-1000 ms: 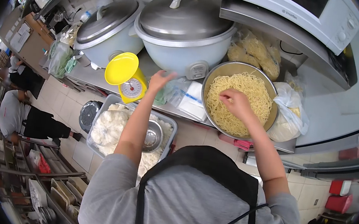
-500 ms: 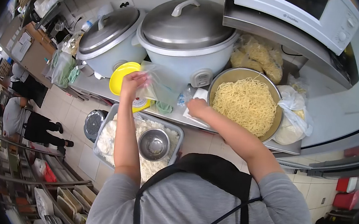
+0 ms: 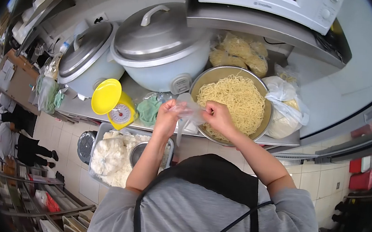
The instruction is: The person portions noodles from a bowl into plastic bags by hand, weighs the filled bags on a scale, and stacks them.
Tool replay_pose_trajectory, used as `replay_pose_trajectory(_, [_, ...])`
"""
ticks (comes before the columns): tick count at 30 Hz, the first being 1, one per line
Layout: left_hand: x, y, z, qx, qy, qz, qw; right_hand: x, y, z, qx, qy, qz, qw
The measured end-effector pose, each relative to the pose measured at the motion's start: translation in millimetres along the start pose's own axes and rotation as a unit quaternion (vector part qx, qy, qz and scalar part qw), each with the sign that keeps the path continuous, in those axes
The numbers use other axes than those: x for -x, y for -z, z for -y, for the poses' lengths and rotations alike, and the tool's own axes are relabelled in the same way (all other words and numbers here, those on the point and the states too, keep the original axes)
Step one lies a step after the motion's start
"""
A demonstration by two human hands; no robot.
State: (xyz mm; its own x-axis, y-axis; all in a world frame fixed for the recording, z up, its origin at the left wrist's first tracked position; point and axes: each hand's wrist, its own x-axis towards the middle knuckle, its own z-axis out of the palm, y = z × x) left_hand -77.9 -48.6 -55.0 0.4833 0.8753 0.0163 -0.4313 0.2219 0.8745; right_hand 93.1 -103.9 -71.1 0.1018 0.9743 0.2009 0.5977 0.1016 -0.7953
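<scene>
While the left hand (image 3: 166, 117) and right hand (image 3: 216, 116) pinch a clear plastic bag (image 3: 190, 109) at the frame's centre, noodles (image 3: 232, 103) fill a bowl (image 3: 267, 117) right of centre.

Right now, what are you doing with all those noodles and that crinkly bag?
A person has a clear bag in both bare hands: the left hand grips one side, the right hand the other. I can't see any noodles in the bag; a heap lies in the big bowl, just beyond the right hand. The yellow scale stands over to the left, with nothing showing on its pan.
</scene>
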Motion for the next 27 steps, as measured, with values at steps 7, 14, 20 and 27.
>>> replay_pose_trajectory(7, [-2,-42,31,-0.344,-0.010,0.075,0.936,-31,52,-34,0.030,-0.055,-0.147,0.987])
replay_pose_trajectory(14, [-13,34,-22,-0.587,-0.259,-0.183,0.745,-29,80,-9,0.223,-0.178,0.242,0.927])
replay_pose_trajectory(20, [28,139,-48,-0.312,-0.284,-0.351,0.836,-14,17,-110,0.348,-0.089,0.200,0.912])
replay_pose_trajectory(27, [65,161,-48,-0.202,-0.257,-0.401,0.856,-56,130,1,0.301,-0.041,0.138,0.943])
